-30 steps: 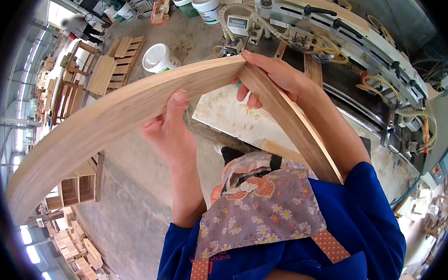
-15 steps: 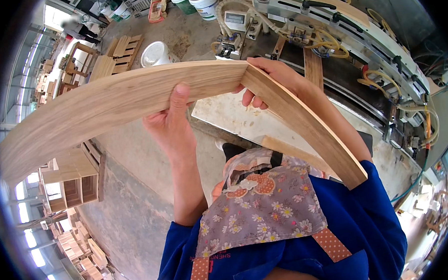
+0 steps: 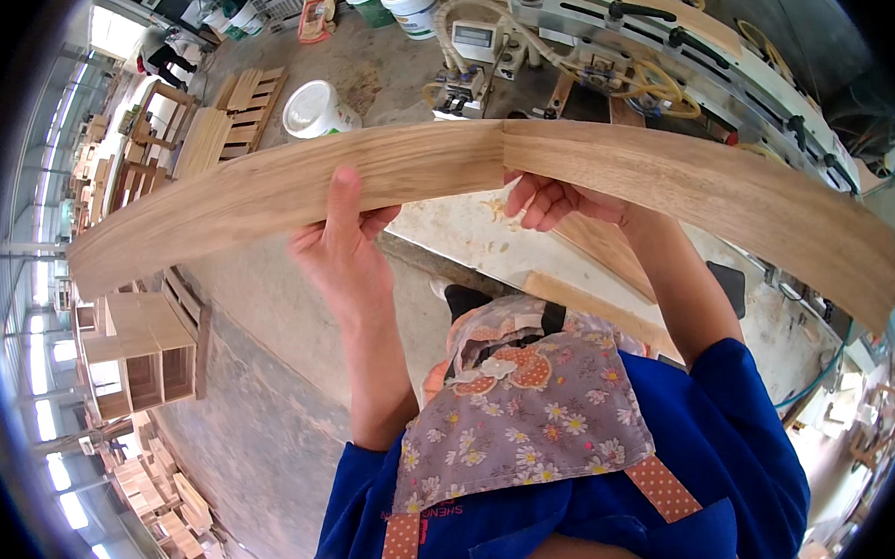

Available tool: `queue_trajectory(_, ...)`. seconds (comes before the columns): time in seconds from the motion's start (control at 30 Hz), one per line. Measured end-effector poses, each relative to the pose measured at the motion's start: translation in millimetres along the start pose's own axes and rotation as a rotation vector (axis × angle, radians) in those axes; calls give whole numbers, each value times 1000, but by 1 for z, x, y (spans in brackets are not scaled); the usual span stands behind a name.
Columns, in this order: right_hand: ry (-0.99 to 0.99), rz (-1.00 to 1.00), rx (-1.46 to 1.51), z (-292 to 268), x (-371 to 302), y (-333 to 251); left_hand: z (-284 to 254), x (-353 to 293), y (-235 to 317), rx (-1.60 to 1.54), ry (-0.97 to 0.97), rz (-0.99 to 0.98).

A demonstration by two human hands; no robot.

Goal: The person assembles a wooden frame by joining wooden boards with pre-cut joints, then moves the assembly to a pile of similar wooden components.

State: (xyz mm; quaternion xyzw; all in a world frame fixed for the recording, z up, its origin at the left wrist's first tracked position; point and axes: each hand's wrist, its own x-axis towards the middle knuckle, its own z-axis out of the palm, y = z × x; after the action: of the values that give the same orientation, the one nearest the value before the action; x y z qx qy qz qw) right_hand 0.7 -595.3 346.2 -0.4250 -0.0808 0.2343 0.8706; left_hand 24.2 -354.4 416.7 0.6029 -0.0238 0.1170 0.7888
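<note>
Holding wood strips (image 3: pixel 294 191); white bucket (image 3: pixel 312 109), machine (image 3: pixel 646 31) behind.

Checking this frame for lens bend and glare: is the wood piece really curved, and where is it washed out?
Head view: fisheye bends edges toward the rim, so the wooden board's curve cannot be judged; daylight blows out the upper left; both hands, left hand and right hand, look sharp.
</note>
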Motion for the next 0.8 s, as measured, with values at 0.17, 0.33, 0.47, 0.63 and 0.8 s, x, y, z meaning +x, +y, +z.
queue_trajectory(0.17,307,-161,-272,26,-13,9,-6,1,-5,-17,19,-73)
queue_trajectory(0.33,338,-256,-266,33,-11,9,-5,1,-7,-88,23,-132)
queue_trajectory(0.47,264,-203,-152,31,-6,6,-5,-3,-5,-113,30,-186)
queue_trajectory(0.63,262,-395,-84,48,-1,2,-10,0,-13,-140,1,-316)
queue_trajectory(0.8,45,-488,-217,62,10,-24,-17,6,-18,-386,-21,-490)
